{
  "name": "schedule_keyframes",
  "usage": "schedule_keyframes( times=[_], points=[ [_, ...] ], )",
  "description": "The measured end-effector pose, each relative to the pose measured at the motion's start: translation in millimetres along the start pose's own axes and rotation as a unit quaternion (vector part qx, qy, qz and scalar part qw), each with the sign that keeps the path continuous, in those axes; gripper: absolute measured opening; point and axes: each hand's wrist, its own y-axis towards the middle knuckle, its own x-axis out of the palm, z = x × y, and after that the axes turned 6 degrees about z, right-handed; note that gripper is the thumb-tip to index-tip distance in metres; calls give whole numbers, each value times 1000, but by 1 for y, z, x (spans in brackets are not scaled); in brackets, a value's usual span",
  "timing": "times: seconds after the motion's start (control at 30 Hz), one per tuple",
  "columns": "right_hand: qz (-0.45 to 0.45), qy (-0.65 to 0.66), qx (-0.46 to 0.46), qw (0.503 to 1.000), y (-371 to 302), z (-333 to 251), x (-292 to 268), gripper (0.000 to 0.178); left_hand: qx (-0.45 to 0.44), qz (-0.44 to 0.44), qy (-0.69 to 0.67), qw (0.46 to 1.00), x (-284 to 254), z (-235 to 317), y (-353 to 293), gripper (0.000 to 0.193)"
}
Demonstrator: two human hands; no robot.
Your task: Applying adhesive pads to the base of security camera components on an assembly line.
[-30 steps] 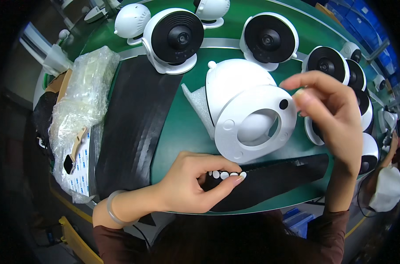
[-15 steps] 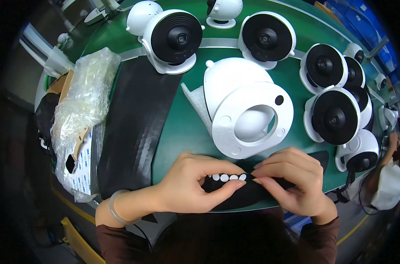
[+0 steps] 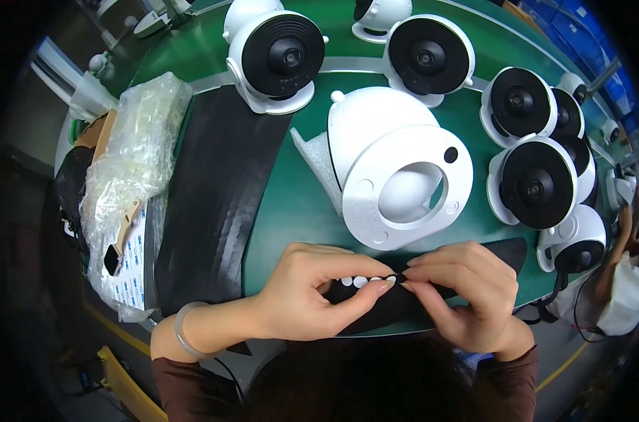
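Note:
My left hand (image 3: pixel 309 292) pinches a strip of round pads (image 3: pixel 360 282) between thumb and fingers; several white discs show along the black strip. At its right end my right hand (image 3: pixel 467 295) is closed, thumb and fingertips pinching a small dark piece against the strip. Just beyond my hands lies a white round-bodied camera (image 3: pixel 379 116), tipped so its ring-shaped base (image 3: pixel 365 211) faces me. One black round pad (image 3: pixel 451 155) sits on that base; other shallow round recesses there look bare. White foam (image 3: pixel 316 165) lies beside its body.
Several white cameras with black faces stand at the right (image 3: pixel 537 184) and along the back (image 3: pixel 430 55). A long black mat (image 3: pixel 214 190) crosses the left, beside bubble wrap (image 3: pixel 140 137) and a watch (image 3: pixel 122 239). Another black mat (image 3: pixel 506 257) lies under my hands. Someone's arm (image 3: pixel 623 225) shows far right.
My fingertips have come slightly closer together at the strip's end, where a small dark piece now shows. Two cameras at the far back have shifted right.

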Motion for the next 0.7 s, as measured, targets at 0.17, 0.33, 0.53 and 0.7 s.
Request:
schedule_keyframes(
  times=[0.17, 0.33, 0.53, 0.7],
  points=[
    [-43, 35, 34, 998, 5, 2, -2, 16, 17, 3, -2, 1000, 1, -2, -2, 10],
    [-62, 48, 60, 995, 6, 2, -4, 14, 28, 0, 4, 1000, 1, 0, -1, 10],
    [-83, 105, 89, 987, 7, 12, -3, 14, 35, 8, 5, 999, 2, 1, -1, 9],
    [-82, 88, 40, 992, 8, 10, -3, 13, 47, 5, 26, 999, 2, 2, -1, 8]
  ],
)
